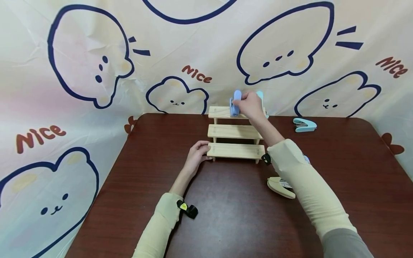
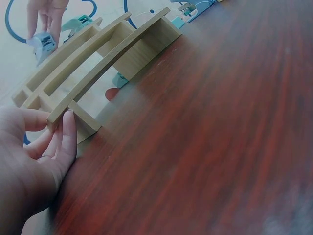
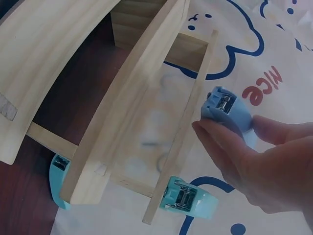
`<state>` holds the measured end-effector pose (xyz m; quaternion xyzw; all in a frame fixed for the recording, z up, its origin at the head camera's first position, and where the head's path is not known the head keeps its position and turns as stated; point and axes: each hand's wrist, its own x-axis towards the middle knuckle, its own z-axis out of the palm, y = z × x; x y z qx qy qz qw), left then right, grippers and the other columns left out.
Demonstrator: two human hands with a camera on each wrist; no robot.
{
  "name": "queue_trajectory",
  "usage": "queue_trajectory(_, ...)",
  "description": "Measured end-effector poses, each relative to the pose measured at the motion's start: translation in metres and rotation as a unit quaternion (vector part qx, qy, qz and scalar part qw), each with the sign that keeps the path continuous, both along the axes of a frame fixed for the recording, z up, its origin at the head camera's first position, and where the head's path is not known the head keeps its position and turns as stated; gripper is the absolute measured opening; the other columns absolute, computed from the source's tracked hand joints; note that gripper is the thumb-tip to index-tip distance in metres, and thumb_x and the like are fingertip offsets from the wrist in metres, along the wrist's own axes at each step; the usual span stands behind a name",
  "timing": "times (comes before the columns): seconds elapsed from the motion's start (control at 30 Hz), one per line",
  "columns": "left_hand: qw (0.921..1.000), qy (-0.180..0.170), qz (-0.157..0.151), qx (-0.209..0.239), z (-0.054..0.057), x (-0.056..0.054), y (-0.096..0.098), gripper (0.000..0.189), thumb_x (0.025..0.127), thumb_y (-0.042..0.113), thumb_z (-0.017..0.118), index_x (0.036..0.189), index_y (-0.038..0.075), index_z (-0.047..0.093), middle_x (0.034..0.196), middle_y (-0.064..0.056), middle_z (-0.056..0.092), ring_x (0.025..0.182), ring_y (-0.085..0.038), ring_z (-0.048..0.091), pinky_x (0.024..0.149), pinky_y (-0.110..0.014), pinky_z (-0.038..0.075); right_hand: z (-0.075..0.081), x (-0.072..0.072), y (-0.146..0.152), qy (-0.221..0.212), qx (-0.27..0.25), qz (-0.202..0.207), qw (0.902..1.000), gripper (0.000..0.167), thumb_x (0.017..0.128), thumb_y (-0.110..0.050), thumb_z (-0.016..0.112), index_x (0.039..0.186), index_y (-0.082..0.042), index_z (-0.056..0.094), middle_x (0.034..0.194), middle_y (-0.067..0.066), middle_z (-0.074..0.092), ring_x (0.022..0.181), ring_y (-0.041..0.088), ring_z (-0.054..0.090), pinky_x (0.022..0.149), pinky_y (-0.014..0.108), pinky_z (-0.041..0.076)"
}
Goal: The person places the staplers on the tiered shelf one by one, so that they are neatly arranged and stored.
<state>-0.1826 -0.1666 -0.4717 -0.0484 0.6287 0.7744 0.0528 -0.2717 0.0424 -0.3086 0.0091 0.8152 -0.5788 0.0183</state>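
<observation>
A pale wooden three-step stand [image 1: 235,150] sits on the dark table. My left hand [image 1: 196,156] grips the left end of its lowest step, thumb and fingers around the board, as the left wrist view confirms. Up at the top step, my right hand [image 1: 252,105] pinches a blue stapler [image 3: 227,110] between thumb and fingers. The stapler is held upright near the middle of that step; whether it touches the wood I cannot tell. A teal stapler [image 3: 188,198] stands at the top step's right end, partly behind my right hand in the head view.
Another teal stapler [image 1: 304,125] lies on the table at the back right. A cream stapler [image 1: 280,187] lies right of the stand, partly under my right sleeve [image 1: 300,172]. A bluish object [image 1: 306,158] peeks out behind that sleeve. A patterned cloth [image 1: 180,43] hangs behind the table.
</observation>
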Motion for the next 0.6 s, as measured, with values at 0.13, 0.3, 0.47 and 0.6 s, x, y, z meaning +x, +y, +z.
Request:
queue_trajectory(0.13,1.0,-0.001,0.002,0.0,0.0008,0.0004,-0.0004,0.028,0.101,0.003,0.059,0.126,-0.007,0.059,0.102,-0.008,0.064,0.082,-0.015,0.064,0.067,-0.024,0.059,-0.0015,-0.0018,-0.0027,0.003,0.039,-0.009,0.9992,0.034,0.099,-0.01,0.067,0.123,0.014,0.065,0.134,0.027,0.062,0.114,0.034,0.066,0.089,0.041,0.061)
queue_trajectory(0.3,1.0,-0.001,0.004,0.001,0.0012,0.0005,-0.0001,0.027,0.1,0.002,0.059,0.126,-0.007,0.06,0.102,-0.007,0.065,0.082,-0.014,0.064,0.067,-0.024,0.059,-0.0006,-0.0035,-0.0063,0.001,0.074,-0.018,0.9971,0.033,0.1,-0.013,0.067,0.122,0.012,0.068,0.129,0.026,0.066,0.109,0.033,0.069,0.085,0.037,0.061)
queue_trajectory(0.47,1.0,-0.003,0.006,0.002,0.0004,0.0005,0.0005,0.026,0.1,0.002,0.059,0.125,-0.007,0.06,0.102,-0.008,0.064,0.081,-0.014,0.064,0.066,-0.025,0.059,-0.0044,-0.0058,-0.0073,0.025,0.112,-0.031,0.9929,0.029,0.099,-0.015,0.068,0.111,0.011,0.074,0.115,0.025,0.072,0.097,0.03,0.07,0.077,0.031,0.058)
queue_trajectory(0.6,1.0,-0.004,0.004,0.002,0.0005,0.0005,0.001,0.026,0.101,0.003,0.059,0.125,-0.006,0.06,0.102,-0.008,0.065,0.082,-0.014,0.064,0.066,-0.024,0.059,-0.0053,-0.0061,-0.0072,0.054,0.152,-0.039,0.9861,0.026,0.099,-0.016,0.069,0.099,0.009,0.077,0.101,0.023,0.075,0.084,0.027,0.069,0.066,0.029,0.056)
